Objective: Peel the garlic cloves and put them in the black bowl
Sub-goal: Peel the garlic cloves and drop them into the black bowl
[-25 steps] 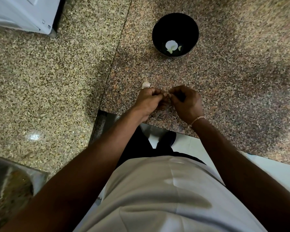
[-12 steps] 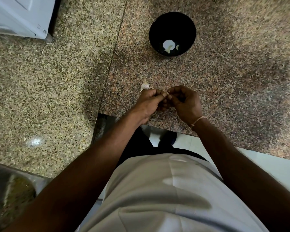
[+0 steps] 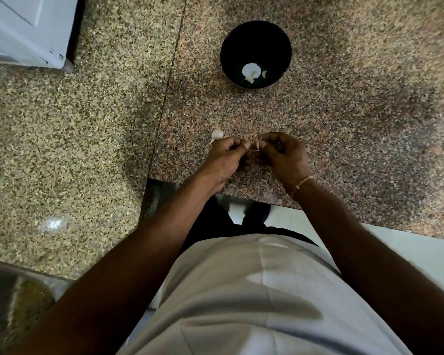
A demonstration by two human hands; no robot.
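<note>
Grip: both hands are pinching one small garlic clove [image 3: 258, 144] between their fingertips. The clove is sitting a good way on the near side of the black bowl [image 3: 255, 34], close to the counter's edge.
Left hand [image 3: 227, 156]: its fingers are curling in tight, and its thumb and first finger are squeezing the clove's left end.
Right hand [image 3: 283, 153]: its fingers are curling too, and its fingertips are holding the clove's right end, where a pale bit of skin is sticking up.
What is different: the two hands are staying pressed together just like half a second ago. The pale bit of skin is now showing a little more between the fingertips. The bowl is looking a bit lower in the picture because the head camera is moving.
Hand pose: both hands are hovering just above the stone counter [image 3: 356, 111], knuckles up, with the wrists bending in toward each other. A thin string band [image 3: 301, 185] is going around the right wrist.
Other clove [image 3: 217, 135]: it is lying on the counter, nearer than the bowl and a little to its left, just beside the left hand's knuckles.
Bowl: it is holding white peeled garlic pieces [image 3: 251, 72] at the bottom.
</note>
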